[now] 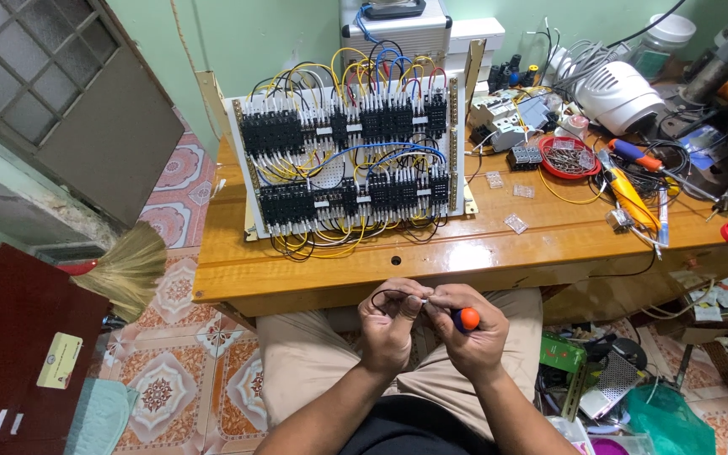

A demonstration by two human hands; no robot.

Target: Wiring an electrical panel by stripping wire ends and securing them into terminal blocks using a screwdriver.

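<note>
While seated at the bench (482,253), left hand (388,324) pinches a black wire (385,294), right hand (465,330) grips an orange-handled screwdriver (466,319); wire-end prep step, likely fitting it onto the relay panel (351,164) next.

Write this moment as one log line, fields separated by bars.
left hand: pinches black wire | right hand: holds screwdriver | front: wired panel on wooden table

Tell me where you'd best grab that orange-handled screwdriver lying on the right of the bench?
Grip the orange screwdriver around its thick handle, coming from above. It lies flat on the wooden bench, angled among cables, so the handle's broad upper side is freest; the thin shaft offers little hold.
</note>
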